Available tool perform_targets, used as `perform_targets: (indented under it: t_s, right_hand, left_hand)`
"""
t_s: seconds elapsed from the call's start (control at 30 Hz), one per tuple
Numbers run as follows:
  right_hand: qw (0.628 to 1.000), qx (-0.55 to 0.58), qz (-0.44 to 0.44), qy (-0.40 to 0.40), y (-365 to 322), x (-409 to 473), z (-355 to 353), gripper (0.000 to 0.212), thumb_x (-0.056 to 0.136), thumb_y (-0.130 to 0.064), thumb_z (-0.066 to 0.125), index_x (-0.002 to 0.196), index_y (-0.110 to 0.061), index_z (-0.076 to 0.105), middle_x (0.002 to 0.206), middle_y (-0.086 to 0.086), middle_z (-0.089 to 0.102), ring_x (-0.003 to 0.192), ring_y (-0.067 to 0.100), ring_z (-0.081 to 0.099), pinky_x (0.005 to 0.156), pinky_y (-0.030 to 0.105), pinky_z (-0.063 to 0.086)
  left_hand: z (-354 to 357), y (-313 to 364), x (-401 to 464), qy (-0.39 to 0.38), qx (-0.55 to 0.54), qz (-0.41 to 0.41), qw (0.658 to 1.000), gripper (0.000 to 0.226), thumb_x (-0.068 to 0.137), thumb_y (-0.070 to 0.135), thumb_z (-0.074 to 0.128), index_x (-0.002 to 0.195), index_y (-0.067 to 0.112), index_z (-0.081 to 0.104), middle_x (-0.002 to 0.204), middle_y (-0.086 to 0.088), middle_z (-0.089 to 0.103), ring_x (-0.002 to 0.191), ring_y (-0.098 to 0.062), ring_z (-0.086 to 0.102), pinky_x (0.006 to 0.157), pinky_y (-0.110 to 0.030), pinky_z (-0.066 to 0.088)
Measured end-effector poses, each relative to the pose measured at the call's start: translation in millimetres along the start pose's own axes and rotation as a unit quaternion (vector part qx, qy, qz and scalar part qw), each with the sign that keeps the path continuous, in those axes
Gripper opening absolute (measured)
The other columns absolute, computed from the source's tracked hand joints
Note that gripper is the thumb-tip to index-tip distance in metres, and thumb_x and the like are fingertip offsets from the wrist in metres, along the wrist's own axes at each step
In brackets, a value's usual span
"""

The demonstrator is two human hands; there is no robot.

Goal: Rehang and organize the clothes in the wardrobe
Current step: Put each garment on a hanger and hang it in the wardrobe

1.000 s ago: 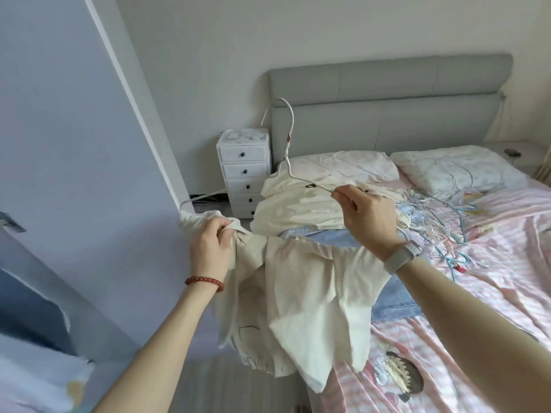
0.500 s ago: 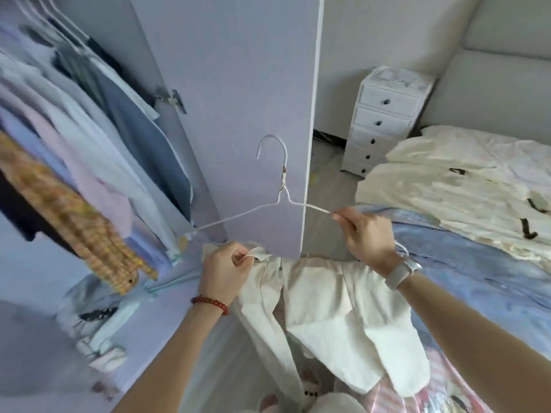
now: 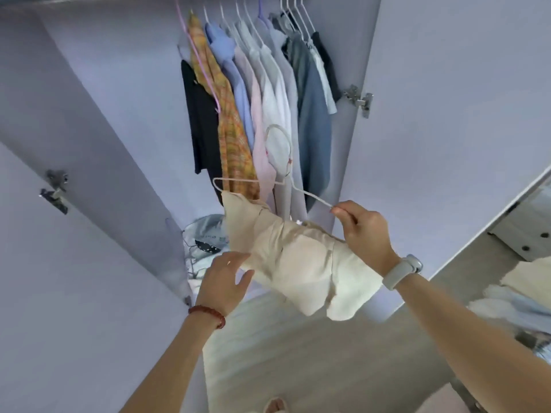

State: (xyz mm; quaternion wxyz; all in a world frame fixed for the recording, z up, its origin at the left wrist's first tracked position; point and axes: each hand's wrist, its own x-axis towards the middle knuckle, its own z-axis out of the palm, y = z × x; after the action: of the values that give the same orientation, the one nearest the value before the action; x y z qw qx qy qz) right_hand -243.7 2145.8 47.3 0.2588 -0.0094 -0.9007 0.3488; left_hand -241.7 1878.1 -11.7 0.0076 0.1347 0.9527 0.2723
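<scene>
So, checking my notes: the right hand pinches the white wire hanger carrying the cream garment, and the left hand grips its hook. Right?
Not quite. In the head view the left hand is open beside the cream garment, not on the hook. The right hand does pinch the white wire hanger.

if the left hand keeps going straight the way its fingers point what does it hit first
Most likely the cream garment draped on the white wire hanger: the left hand's open fingers point up and right at its lower edge, about touching it already. Depth is hard to judge.
</scene>
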Motion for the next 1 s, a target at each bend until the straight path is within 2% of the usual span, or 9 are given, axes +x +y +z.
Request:
perform_targets:
  t_s: [0.13,0.27,0.37,0.47,0.6,0.73,0.83,0.93,1.0]
  right_hand:
    - [0.999,0.007,-0.024,-0.038,-47,32,35,0.026,0.09,-0.028,0.052,0.088,-0.011,0.072,0.075,0.003,0.071,0.064,0.028,0.062,0.06,0.033,0.048]
    - [0.995,0.02,-0.043,-0.086,-86,60,61,0.012,0.089,-0.021,0.058,0.086,-0.018,0.07,0.048,-0.024,0.05,0.05,0.007,0.048,0.059,0.024,0.042]
    - [0.993,0.038,-0.026,-0.106,-113,80,81,0.009,0.089,-0.029,0.058,0.082,-0.025,0.063,0.042,-0.013,0.048,0.049,0.007,0.047,0.053,0.013,0.031]
    - [0.988,0.052,-0.026,-0.141,-131,93,99,0.013,0.088,-0.027,0.059,0.075,-0.024,0.06,0.046,-0.025,0.051,0.054,0.0,0.05,0.054,0.014,0.03]
    - [0.97,0.103,-0.061,-0.21,-145,110,124,0.015,0.09,-0.013,0.055,0.086,-0.006,0.068,0.053,-0.024,0.049,0.06,-0.007,0.052,0.061,0.016,0.036]
    - [0.922,0.099,-0.102,-0.359,-162,136,136,0.013,0.095,-0.017,0.047,0.086,-0.016,0.057,0.047,-0.007,0.051,0.038,0.007,0.046,0.054,0.024,0.045]
    - [0.942,0.09,-0.127,-0.297,-173,154,157,0.014,0.094,-0.017,0.048,0.092,-0.011,0.06,0.043,-0.009,0.045,0.041,0.008,0.041,0.051,0.027,0.036]
    - [0.962,0.119,-0.102,-0.224,-184,178,182,0.017,0.093,-0.017,0.049,0.095,-0.01,0.065,0.049,-0.013,0.047,0.048,0.007,0.045,0.054,0.027,0.037]
    - [0.969,0.116,-0.091,-0.2,-187,200,198,0.019,0.093,-0.015,0.049,0.096,-0.009,0.067,0.054,-0.013,0.049,0.052,0.008,0.047,0.058,0.029,0.041]
  left_hand:
    - [-56,-1,40,0.184,-0.014,0.009,0.983,0.053,0.085,0.043,0.044,0.124,0.01,0.054,0.127,-0.014,0.052,0.118,-0.033,0.046,0.098,-0.04,0.037]
    - [-111,4,83,0.256,0.038,0.086,0.962,0.054,0.09,0.041,0.038,0.135,0.011,0.043,0.137,-0.015,0.045,0.128,-0.034,0.039,0.106,-0.052,0.027]
    - [-135,5,100,0.242,-0.148,0.056,0.957,0.036,0.096,0.029,0.043,0.129,0.015,0.049,0.118,-0.005,0.06,0.111,-0.016,0.051,0.106,-0.034,0.032]
    - [-151,-2,113,0.296,-0.32,0.007,0.9,0.012,0.095,0.016,0.048,0.093,0.014,0.059,0.079,0.003,0.062,0.076,-0.001,0.056,0.074,-0.007,0.04]
    - [-170,-26,141,0.308,-0.357,-0.029,0.881,0.02,0.094,0.01,0.047,0.08,0.016,0.06,0.068,0.001,0.057,0.069,-0.011,0.054,0.07,-0.015,0.044]
    - [-189,-44,168,0.304,-0.378,-0.042,0.874,0.026,0.094,0.01,0.047,0.074,0.022,0.059,0.064,0.0,0.055,0.067,-0.01,0.053,0.065,-0.007,0.042]
    - [-207,-51,195,0.299,-0.375,-0.064,0.875,0.019,0.094,0.014,0.048,0.084,0.01,0.064,0.073,-0.002,0.06,0.073,-0.007,0.056,0.069,-0.004,0.042]
    - [-226,-62,226,0.316,-0.269,-0.092,0.905,0.026,0.095,0.022,0.048,0.114,0.008,0.061,0.117,-0.011,0.057,0.111,-0.021,0.052,0.098,-0.024,0.038]
    - [-239,-65,238,0.363,-0.151,-0.062,0.918,0.039,0.093,0.028,0.046,0.128,0.01,0.051,0.132,-0.012,0.045,0.124,-0.025,0.04,0.105,-0.034,0.03]
